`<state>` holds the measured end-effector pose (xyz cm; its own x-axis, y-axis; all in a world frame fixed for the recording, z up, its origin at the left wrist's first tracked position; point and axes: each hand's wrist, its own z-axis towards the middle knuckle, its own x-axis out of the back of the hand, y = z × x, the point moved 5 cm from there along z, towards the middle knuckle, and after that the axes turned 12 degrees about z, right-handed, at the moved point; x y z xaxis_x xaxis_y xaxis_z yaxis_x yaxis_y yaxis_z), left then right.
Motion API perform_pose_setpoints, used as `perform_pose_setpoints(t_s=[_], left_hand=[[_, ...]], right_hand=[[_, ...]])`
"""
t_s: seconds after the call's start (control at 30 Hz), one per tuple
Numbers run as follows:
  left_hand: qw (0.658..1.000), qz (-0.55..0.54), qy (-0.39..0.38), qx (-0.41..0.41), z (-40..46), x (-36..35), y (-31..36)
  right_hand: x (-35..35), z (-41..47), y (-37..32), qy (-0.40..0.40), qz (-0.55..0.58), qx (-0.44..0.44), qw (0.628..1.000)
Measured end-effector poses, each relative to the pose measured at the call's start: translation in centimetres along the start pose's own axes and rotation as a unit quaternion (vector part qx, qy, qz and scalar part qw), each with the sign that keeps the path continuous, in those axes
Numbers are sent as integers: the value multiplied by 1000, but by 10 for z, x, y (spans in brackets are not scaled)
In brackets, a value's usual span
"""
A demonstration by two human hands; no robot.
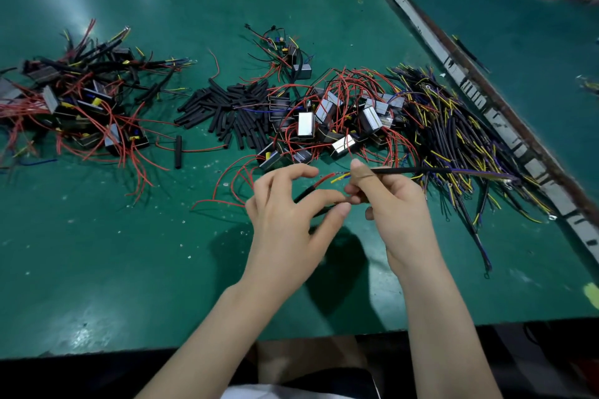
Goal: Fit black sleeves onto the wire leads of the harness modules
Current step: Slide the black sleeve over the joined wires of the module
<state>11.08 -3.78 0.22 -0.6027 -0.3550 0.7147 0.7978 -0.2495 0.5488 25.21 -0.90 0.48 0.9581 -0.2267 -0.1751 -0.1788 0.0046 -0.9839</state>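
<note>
**Leads meet sleeve above the bench**

Green bench (97, 269) fills the view, strewn with parts. Just above it, the right hand (389, 201) pinches a black cable (411, 171) whose yellow and blue leads (340, 177) poke out leftward. The left hand (285, 204) holds a sleeve (306, 194) carrying a red wire, thumb and forefinger curled, other fingers spread. Loose sleeves (233, 110) lie between unfinished modules (324, 126) and a finished heap (81, 100). Judging from this, stray lead tips could splay and snag the sleeve mouth, or the light pinch could let the sleeve slip.
</note>
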Motion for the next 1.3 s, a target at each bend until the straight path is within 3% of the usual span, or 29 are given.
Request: perform_pose_setpoints(t_s=[0.13,0.3,0.5,0.63,0.8,1.03,1.3], left_hand=[[997,-47,8,55,2,2,-4],[990,-61,-46,116,6,-2,-5],[951,-224,-61,203,10,0,-13],[972,-163,-50,161,10,7,-10],[995,-31,35,90,9,18,-2],[978,-130,-42,157,8,7,-13],[970,-157,-49,178,13,6,-12]], right_hand=[[4,-4,-1,24,-16,27,999],[-2,-15,-2,27,7,62,998],[-8,-26,7,31,25,72,997],[-6,-29,6,48,-43,99,993],[-8,-34,1,73,-94,156,981],[-5,-30,5,90,-79,135,984],[-7,-30,2,69,-84,146,983]])
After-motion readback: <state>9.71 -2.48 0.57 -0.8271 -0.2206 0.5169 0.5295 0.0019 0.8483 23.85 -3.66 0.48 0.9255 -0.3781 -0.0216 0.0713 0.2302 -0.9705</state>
